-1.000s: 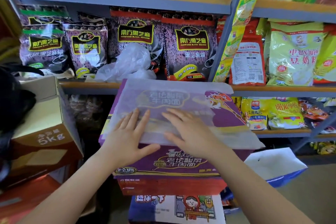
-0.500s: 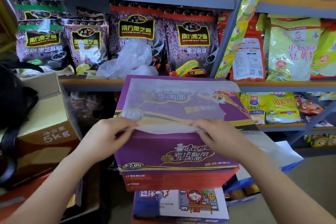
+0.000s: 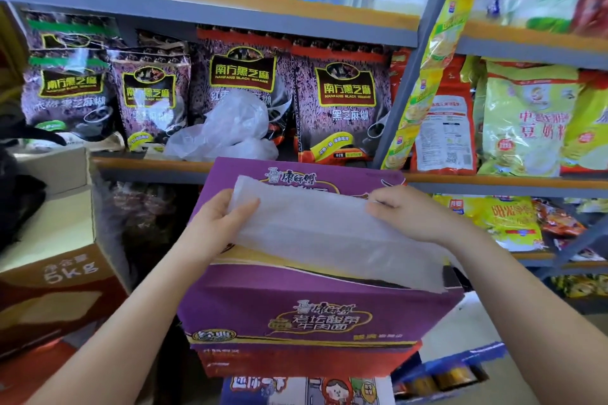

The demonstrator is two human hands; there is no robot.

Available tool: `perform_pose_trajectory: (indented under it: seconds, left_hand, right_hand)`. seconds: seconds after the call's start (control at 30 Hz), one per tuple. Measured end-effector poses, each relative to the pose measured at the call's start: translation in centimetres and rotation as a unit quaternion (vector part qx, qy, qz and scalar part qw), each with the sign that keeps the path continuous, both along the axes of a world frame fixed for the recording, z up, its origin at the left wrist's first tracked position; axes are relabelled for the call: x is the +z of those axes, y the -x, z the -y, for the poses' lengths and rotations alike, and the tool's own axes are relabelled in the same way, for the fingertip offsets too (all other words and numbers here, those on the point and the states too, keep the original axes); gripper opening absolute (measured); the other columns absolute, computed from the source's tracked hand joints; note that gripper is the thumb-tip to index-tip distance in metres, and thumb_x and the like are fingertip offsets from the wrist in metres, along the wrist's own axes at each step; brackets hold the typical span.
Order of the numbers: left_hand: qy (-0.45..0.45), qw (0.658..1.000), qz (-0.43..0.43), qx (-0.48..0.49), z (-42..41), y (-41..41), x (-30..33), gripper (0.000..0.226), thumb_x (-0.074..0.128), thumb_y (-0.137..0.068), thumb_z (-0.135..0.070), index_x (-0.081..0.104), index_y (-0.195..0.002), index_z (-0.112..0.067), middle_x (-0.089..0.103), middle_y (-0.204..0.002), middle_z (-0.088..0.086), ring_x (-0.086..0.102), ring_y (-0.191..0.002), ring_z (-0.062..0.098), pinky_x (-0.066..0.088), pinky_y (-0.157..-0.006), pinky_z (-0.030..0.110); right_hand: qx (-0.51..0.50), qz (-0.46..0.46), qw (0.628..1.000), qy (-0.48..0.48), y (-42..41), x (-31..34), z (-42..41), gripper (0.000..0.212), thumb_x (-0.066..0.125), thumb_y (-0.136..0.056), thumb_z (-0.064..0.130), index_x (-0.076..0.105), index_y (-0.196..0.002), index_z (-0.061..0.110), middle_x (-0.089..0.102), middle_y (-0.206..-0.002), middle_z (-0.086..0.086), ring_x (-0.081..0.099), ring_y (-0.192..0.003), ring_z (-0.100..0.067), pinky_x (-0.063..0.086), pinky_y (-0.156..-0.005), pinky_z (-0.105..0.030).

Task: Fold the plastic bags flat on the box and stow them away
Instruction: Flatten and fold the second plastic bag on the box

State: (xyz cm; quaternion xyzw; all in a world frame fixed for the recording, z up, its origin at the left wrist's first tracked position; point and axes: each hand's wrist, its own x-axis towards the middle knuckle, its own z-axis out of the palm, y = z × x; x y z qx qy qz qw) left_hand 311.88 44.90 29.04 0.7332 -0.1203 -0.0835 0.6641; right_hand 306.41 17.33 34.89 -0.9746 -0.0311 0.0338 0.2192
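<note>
A translucent white plastic bag (image 3: 325,233), folded into a long flat strip, lies across the top of a purple noodle box (image 3: 296,319). My left hand (image 3: 217,223) grips the strip's left end, thumb on top. My right hand (image 3: 408,214) pinches its upper right edge. The bag's far edge is lifted off the box while its near edge hangs over the front right. A crumpled clear plastic bag (image 3: 230,128) sits on the shelf just behind the box.
Metal shelves (image 3: 230,10) packed with black sesame packets (image 3: 345,99) and yellow food bags (image 3: 523,122) stand ahead. A brown 5kg carton (image 3: 62,276) is at the left. More boxes are stacked under the purple one, and a blue and white box (image 3: 460,355) lies lower right.
Both hands went from pressing flat on the spread bag to gripping its near edge, then lifted and folded it away into a narrower strip. The view moved closer.
</note>
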Motion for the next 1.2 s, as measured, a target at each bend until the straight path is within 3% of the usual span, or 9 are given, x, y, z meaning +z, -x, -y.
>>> perform_pose_trajectory:
  seconds: [0.07, 0.23, 0.47, 0.6, 0.7, 0.77, 0.83, 1.07, 1.2]
  left_hand:
    - [-0.119, 0.993, 0.013, 0.025, 0.5, -0.7, -0.2, 0.044, 0.064, -0.071, -0.054, 0.064, -0.095, -0.017, 0.072, -0.091, -0.001, 0.067, -0.089, 0.02, 0.052, -0.082, 0.038]
    - [-0.345, 0.919, 0.129, 0.142, 2.6, -1.2, -0.7, 0.029, 0.059, -0.086, -0.036, 0.042, -0.073, -0.016, 0.06, -0.073, 0.013, 0.057, -0.08, 0.036, 0.029, -0.06, 0.033]
    - [-0.542, 0.801, 0.19, 0.171, 3.3, -2.0, -0.9, 0.038, 0.053, -0.089, -0.03, 0.045, -0.119, -0.008, 0.058, -0.107, 0.016, 0.059, -0.093, 0.038, 0.043, -0.064, 0.037]
    - [-0.546, 0.738, 0.387, 0.089, 5.0, -2.1, -2.0, 0.04, 0.045, -0.074, -0.034, 0.064, -0.097, -0.007, 0.064, -0.101, 0.015, 0.064, -0.087, 0.036, 0.053, -0.069, 0.041]
    - [-0.53, 0.784, 0.321, -0.046, 6.5, -1.4, -2.2, 0.078, 0.014, -0.075, -0.061, 0.051, -0.124, -0.014, 0.043, -0.141, 0.011, 0.041, -0.13, 0.028, 0.031, -0.107, 0.04]
    - [-0.549, 0.791, 0.254, -0.087, 6.5, -1.3, -2.6, 0.107, -0.005, -0.06, -0.082, 0.026, -0.142, -0.021, 0.015, -0.155, 0.003, 0.013, -0.142, 0.021, 0.006, -0.115, 0.035]
    - [-0.56, 0.787, 0.243, -0.092, 6.4, -1.1, -2.7, 0.122, -0.021, -0.046, -0.088, 0.014, -0.146, -0.027, 0.004, -0.157, -0.001, 0.003, -0.144, 0.019, -0.002, -0.115, 0.035]
    - [-0.57, 0.792, 0.192, -0.105, 5.9, -0.4, -2.2, 0.118, -0.012, -0.028, -0.097, 0.0, -0.138, -0.055, -0.011, -0.156, -0.001, -0.012, -0.143, 0.027, -0.01, -0.114, 0.039]
    - [-0.576, 0.785, 0.199, -0.111, 6.0, -0.7, -2.2, 0.118, -0.008, -0.028, -0.099, 0.0, -0.137, -0.057, -0.011, -0.156, -0.003, -0.01, -0.142, 0.029, -0.01, -0.115, 0.042]
  right_hand:
    - [-0.003, -0.01, 1.0, 0.022, -0.9, -0.8, 0.6, 0.036, 0.047, -0.094, 0.015, 0.041, -0.059, 0.019, 0.041, -0.059, 0.007, 0.039, -0.058, -0.005, 0.029, -0.057, -0.027]
    - [-0.004, -0.015, 0.997, 0.076, -3.3, -2.6, 1.3, 0.035, 0.05, -0.091, 0.018, 0.045, -0.058, 0.024, 0.048, -0.062, 0.008, 0.049, -0.069, -0.017, 0.033, -0.058, -0.03]
    - [-0.04, -0.019, 0.993, 0.107, -4.8, -3.8, 0.9, 0.02, 0.058, -0.085, 0.024, 0.052, -0.066, 0.023, 0.062, -0.081, 0.0, 0.059, -0.08, -0.023, 0.048, -0.072, -0.037]
    - [-0.057, -0.036, 0.996, 0.057, -4.7, -4.1, 1.4, 0.014, 0.058, -0.086, 0.024, 0.057, -0.073, 0.021, 0.063, -0.081, -0.001, 0.06, -0.081, -0.023, 0.047, -0.07, -0.036]
    - [-0.064, -0.03, 0.997, 0.043, -4.6, -4.6, 1.3, 0.01, 0.053, -0.088, 0.026, 0.056, -0.082, 0.019, 0.063, -0.084, -0.001, 0.058, -0.083, -0.022, 0.043, -0.068, -0.034]
    - [-0.075, -0.016, 0.996, 0.046, -4.5, -5.0, 1.2, 0.015, 0.049, -0.091, 0.028, 0.057, -0.093, 0.015, 0.064, -0.09, -0.001, 0.058, -0.086, -0.022, 0.044, -0.07, -0.035]
    - [-0.088, -0.001, 0.995, 0.049, -4.4, -5.2, 1.5, 0.015, 0.049, -0.091, 0.025, 0.059, -0.091, 0.013, 0.064, -0.091, -0.002, 0.058, -0.086, -0.023, 0.043, -0.07, -0.035]
    - [-0.138, -0.01, 0.989, 0.043, -3.9, -4.9, 2.8, 0.019, 0.057, -0.085, 0.016, 0.067, -0.078, 0.002, 0.068, -0.087, -0.014, 0.062, -0.082, -0.028, 0.05, -0.074, -0.041]
    - [-0.13, 0.003, 0.972, 0.194, -3.3, -3.4, 1.2, 0.024, 0.052, -0.089, 0.016, 0.059, -0.112, 0.012, 0.058, -0.116, -0.01, 0.051, -0.111, -0.033, 0.043, -0.091, -0.039]
